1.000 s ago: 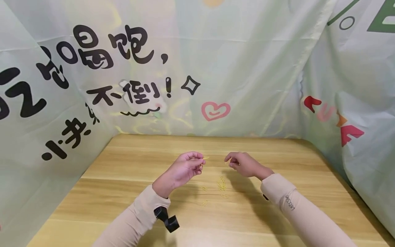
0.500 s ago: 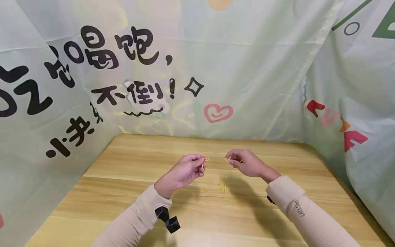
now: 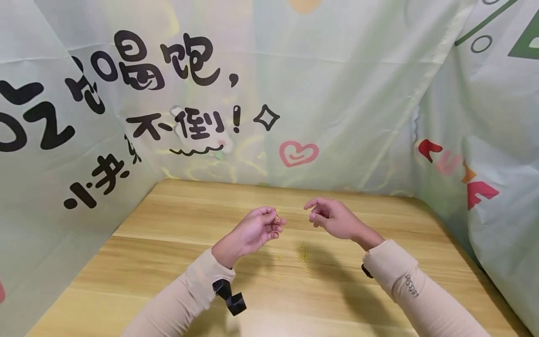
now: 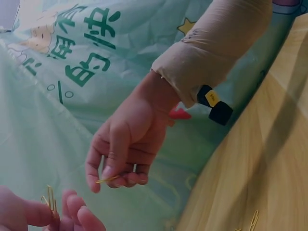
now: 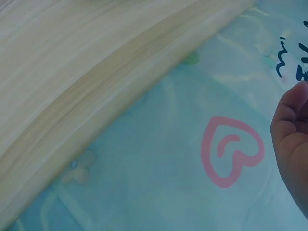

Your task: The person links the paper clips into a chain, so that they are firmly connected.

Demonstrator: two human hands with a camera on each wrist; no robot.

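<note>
Sleeves [image 3: 166, 299] in beige reach in from the lower corners, a black wrist camera [image 3: 229, 298] fixed at the left cuff. Past it, loose yellow paperclips lie on the wood-grain tabletop [image 3: 168, 260]: one spot of yellow nearest, a paperclip [image 3: 306, 269] set slantwise beyond it, then a small overlapping heap [image 3: 302, 252] whose clips point in mixed directions.

Farther on, both hands are raised above the wood, facing each other and apart. The left hand [image 3: 257, 229] has its grip clamped, thumb against forefinger, on yellow paperclips. In the left wrist view one upright clip [image 4: 52, 198] has its long axis near vertical, rounded end up; a second, partly hidden, leans beside it, and whether the two are linked I cannot tell. The right hand [image 3: 337, 220] pinches another clip [image 4: 107, 179] under its thumb tip, long axis nearly level and running crosswise.

Behind the far edge hangs a printed curtain [image 3: 349, 107] with black Chinese lettering and a pink heart [image 3: 281, 152].
</note>
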